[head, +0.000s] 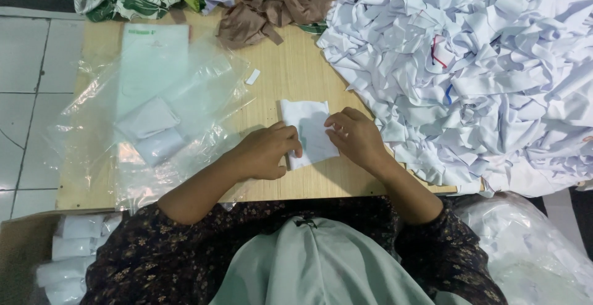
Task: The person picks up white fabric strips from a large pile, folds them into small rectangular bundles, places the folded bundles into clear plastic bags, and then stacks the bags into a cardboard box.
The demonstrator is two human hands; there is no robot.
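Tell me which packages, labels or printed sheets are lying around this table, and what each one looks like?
Printed sheet: far left of the table, pale rectangle with a green heading, under plastic.
Clear plastic bags: left of the hands, crinkled, transparent, over folded white pieces.
Small label: on bare wood past the bags, white, oblong.
Bagged white bundles: in a box below the table's left edge.
Large clear bag: bottom right, holding white cloth.

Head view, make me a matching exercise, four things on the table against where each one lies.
Things:
1 white cloth
2 white pile
3 brown fabric
4 plastic bags

Places:
A top middle
B left side of the table
C under both hands
D right side of the table

Pairs: 1-C, 2-D, 3-A, 4-B. The left hand and right hand press on the cloth.
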